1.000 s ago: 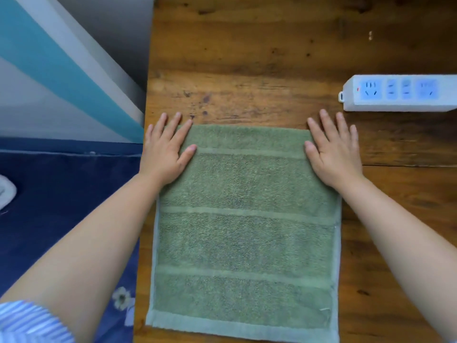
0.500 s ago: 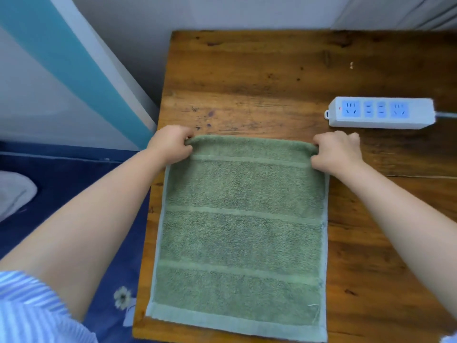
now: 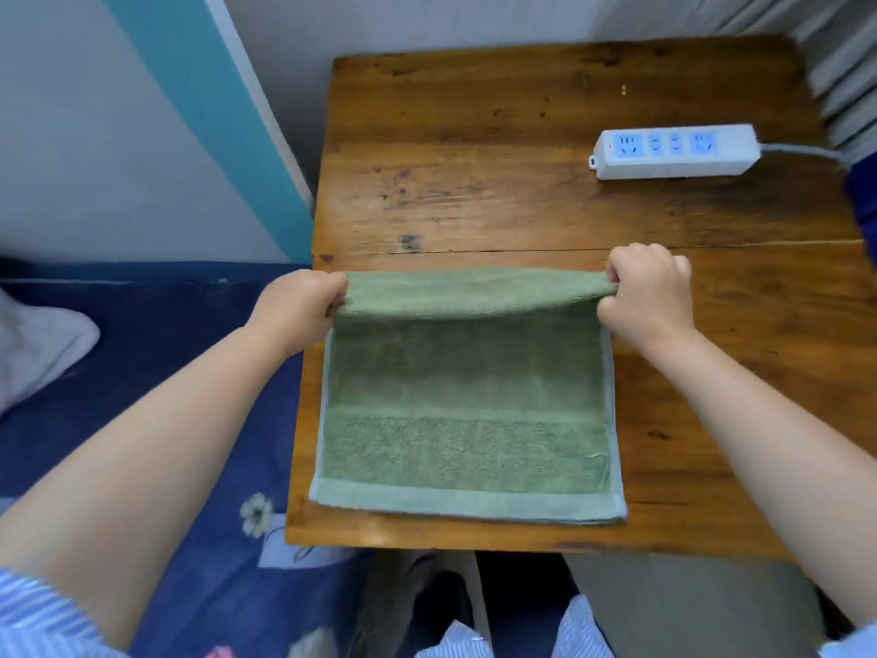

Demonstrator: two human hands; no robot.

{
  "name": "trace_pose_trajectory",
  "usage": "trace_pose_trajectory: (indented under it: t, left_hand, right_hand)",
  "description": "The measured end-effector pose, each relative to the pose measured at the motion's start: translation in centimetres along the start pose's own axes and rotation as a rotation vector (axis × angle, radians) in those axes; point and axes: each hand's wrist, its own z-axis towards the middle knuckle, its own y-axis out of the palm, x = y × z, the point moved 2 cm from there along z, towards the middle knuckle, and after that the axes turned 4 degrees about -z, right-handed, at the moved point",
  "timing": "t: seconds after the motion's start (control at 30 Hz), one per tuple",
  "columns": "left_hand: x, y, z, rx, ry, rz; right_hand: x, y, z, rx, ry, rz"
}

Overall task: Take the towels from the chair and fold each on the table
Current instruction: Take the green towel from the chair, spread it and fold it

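Observation:
A green towel (image 3: 465,420) lies on the wooden table (image 3: 522,192), its near edge close to the table's front. My left hand (image 3: 299,303) pinches the towel's far left corner and my right hand (image 3: 650,296) pinches the far right corner. Both corners are lifted off the wood, and the far edge curls over toward me, stretched between the two hands. The chair is not in view.
A white power strip (image 3: 674,152) with blue sockets lies at the table's back right, its cable running off to the right. A dark blue flowered bedcover (image 3: 156,353) lies left of the table, with a white cloth (image 3: 38,349) on it. Walls stand behind.
Both hands went from lying flat on the towel's far corners to pinching them, then lifted the far edge and drew it toward me.

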Motion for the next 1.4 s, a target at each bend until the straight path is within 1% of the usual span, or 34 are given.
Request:
trace_pose_trajectory:
  t: [0.17,0.2,0.27,0.37,0.47,0.63,0.77,0.87,0.97,1.03,1.1,1.17,1.2,1.23,1.27,1.33,1.4]
  left_hand:
    - [-0.4,2.2,-6.7,0.079,0.026,-0.008]
    - [-0.1,2.5,-8.2,0.108,0.075,-0.017]
    - [0.6,2.6,-10.7,0.099,0.186,-0.003]
    - [1.4,2.7,-13.2,0.1,0.304,0.033]
    - [1.9,3.7,-14.8,0.089,0.366,0.054]
    - [1.7,6.1,-16.2,-0.007,0.325,0.131]
    - [1.5,7.2,-17.1,0.053,0.331,0.134]
    - [1.6,7.7,-17.9,0.104,0.372,0.182]
    - [1.6,8.3,-18.4,0.009,0.296,0.265]
    - [1.4,8.9,-18.7,-0.11,0.144,0.302]
    - [1.6,9.1,-19.2,-0.086,0.059,0.282]
    - [1.9,9.4,-19.5,-0.152,0.021,0.323]
    - [2.0,9.4,-19.7,-0.211,-0.013,0.363]
    - [2.0,9.5,-19.8,-0.213,-0.023,0.364]
    - [2.2,9.5,-19.9,-0.169,0.0,0.342]
    - [2.3,9.5,-19.8,-0.092,0.102,0.309]
    - [2.7,8.8,-19.3,0.077,0.16,0.234]
  right_hand:
    - [-0.8,0.9,-7.9,0.17,-0.068,0.014]
    - [-0.9,1.0,-9.3,0.216,-0.094,0.004]
    - [-0.9,1.1,-11.5,0.301,-0.136,-0.003]
    - [-0.7,1.4,-14.6,0.331,-0.163,-0.062]
    - [-0.5,2.0,-17.1,0.305,-0.162,-0.102]
    - [-0.1,3.4,-19.1,0.253,-0.193,-0.045]
    - [0.3,4.2,-20.0,0.265,-0.239,-0.037]
    - [0.6,4.6,-20.4,0.253,-0.272,-0.042]
    - [0.5,5.1,-21.2,0.219,-0.304,-0.094]
    - [0.4,5.7,-21.8,0.154,-0.303,-0.146]
    - [0.6,6.3,-22.4,0.095,-0.284,-0.179]
    - [0.9,6.7,-22.9,0.067,-0.274,-0.192]
    - [1.0,6.8,-23.1,0.062,-0.271,-0.198]
    - [1.0,6.9,-23.1,0.067,-0.276,-0.203]
    - [1.1,6.8,-23.4,0.07,-0.274,-0.208]
    - [1.1,6.7,-23.7,0.08,-0.258,-0.197]
    - [0.7,6.3,-23.6,0.103,-0.237,-0.147]
